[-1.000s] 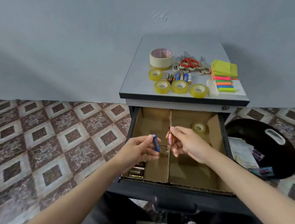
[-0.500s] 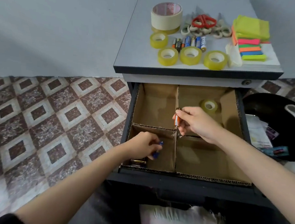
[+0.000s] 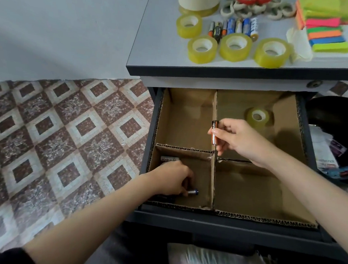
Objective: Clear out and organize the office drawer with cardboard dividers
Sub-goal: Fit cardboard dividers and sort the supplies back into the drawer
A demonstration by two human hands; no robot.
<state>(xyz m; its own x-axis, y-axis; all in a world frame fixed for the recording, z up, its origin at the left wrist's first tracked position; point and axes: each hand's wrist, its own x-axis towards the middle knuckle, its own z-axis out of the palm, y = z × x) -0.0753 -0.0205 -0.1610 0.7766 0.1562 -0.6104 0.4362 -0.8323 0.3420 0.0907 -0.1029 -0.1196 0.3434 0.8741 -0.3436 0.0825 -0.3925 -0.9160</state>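
- Two batteries are in my hands, one each, over the open drawer [image 3: 224, 224]. Its cardboard dividers [image 3: 212, 176] split it into four compartments.
- My left hand [image 3: 170, 178] is down in the near-left compartment. Its fingers are curled around a blue-tipped battery [image 3: 193, 192], which lies roughly level with its end poking out toward the centre divider.
- Just behind that hand, a white battery [image 3: 169, 158] lies against the compartment's back wall. Something dark sits under my wrist, but too much of it is hidden to name it.
- My right hand [image 3: 239, 140] hovers above the point where the dividers cross. Thumb and fingertips pinch an orange-and-black battery [image 3: 214, 132], held upright.
- A roll of clear tape [image 3: 257, 116] lies flat in the far-right compartment.
- On the cabinet top [image 3: 154, 53] sit four yellowish tape rolls [image 3: 235, 46], a row of batteries [image 3: 233, 28] and stacks of coloured sticky notes [image 3: 323, 20].
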